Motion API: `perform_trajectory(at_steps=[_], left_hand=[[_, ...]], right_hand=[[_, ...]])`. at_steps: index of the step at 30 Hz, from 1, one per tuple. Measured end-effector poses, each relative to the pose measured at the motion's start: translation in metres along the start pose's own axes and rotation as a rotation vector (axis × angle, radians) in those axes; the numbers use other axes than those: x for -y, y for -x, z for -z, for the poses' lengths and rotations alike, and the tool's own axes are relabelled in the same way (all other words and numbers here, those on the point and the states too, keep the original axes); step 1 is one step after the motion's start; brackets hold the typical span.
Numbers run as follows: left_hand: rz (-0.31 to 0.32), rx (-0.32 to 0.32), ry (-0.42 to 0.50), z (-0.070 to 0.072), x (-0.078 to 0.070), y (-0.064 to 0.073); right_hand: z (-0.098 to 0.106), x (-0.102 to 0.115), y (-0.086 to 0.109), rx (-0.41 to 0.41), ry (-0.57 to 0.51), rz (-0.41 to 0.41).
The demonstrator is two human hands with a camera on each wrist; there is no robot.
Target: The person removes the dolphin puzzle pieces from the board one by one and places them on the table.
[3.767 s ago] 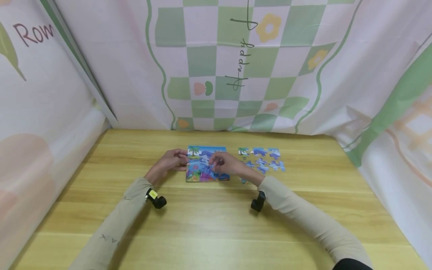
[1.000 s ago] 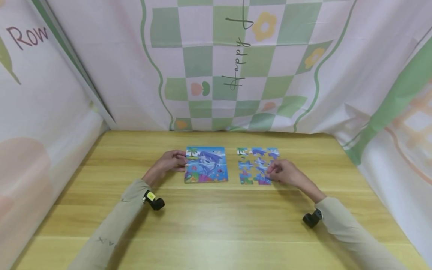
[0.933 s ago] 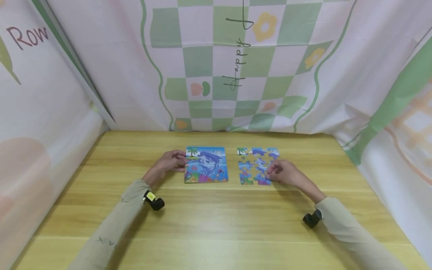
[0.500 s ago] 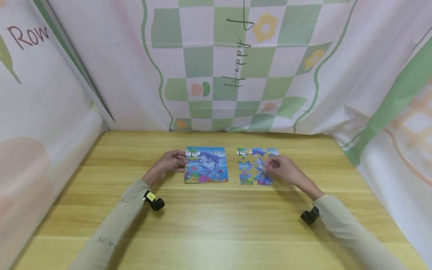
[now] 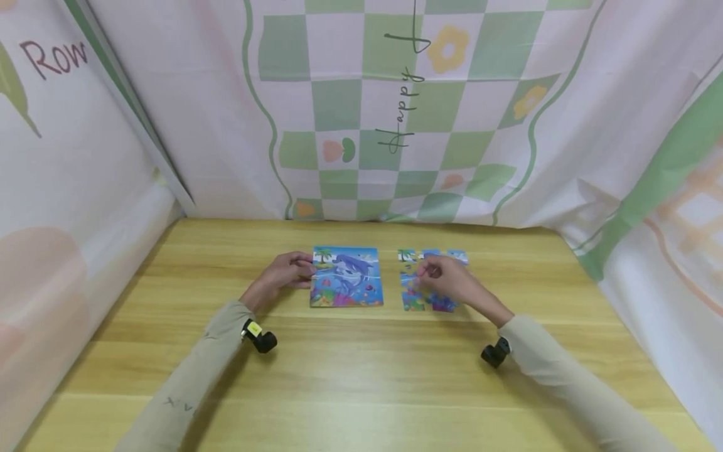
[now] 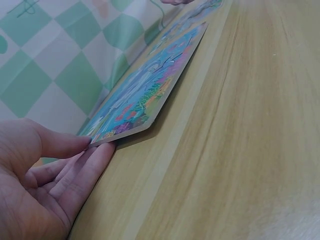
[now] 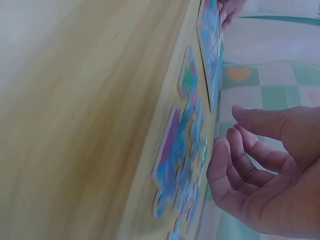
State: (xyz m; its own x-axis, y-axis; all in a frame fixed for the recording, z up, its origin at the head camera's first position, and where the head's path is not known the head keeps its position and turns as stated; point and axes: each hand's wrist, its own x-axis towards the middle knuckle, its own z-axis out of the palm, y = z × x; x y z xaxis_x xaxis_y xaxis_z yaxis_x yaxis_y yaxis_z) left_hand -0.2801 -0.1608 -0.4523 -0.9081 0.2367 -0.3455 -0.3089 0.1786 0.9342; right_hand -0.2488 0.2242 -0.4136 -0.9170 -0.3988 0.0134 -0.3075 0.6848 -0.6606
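A square dolphin puzzle board lies at the middle of the table. My left hand pinches its left edge; in the left wrist view the thumb rests on top, the fingers are beneath, and the board tilts slightly off the table. To its right, loose jigsaw puzzle pieces lie spaced in rows. Over them hovers my right hand, hiding the middle ones. In the right wrist view the right hand has loosely bent fingers, and nothing shows between thumb and fingertips. The pieces lie flat below it.
The wooden table extends toward me and to both sides. A checkered curtain hangs along its back edge. White cloth walls stand at left and right. A black wrist camera sits on each sleeve.
My right hand was over the board earliest, then at the right-hand pieces about a second ago. Since then it has moved left over the middle pieces. The left hand keeps its grip.
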Motion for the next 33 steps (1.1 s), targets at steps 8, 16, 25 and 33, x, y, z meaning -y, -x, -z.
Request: perform_trajectory(at_steps=[8, 16, 25, 33], left_hand=[[-0.009, 0.015, 0.017, 0.000, 0.002, 0.000], [-0.026, 0.003, 0.018, 0.000, 0.002, 0.000], [-0.018, -0.004, 0.019, 0.000, 0.004, 0.000], [-0.024, -0.009, 0.015, 0.001, 0.003, 0.000]], right_hand=[[-0.015, 0.017, -0.017, 0.075, -0.052, 0.009], [-0.029, 0.040, -0.041, 0.215, -0.139, -0.023], [-0.048, 0.056, -0.055, 0.265, -0.176, 0.001], [-0.057, 0.062, -0.057, 0.313, -0.073, -0.016]])
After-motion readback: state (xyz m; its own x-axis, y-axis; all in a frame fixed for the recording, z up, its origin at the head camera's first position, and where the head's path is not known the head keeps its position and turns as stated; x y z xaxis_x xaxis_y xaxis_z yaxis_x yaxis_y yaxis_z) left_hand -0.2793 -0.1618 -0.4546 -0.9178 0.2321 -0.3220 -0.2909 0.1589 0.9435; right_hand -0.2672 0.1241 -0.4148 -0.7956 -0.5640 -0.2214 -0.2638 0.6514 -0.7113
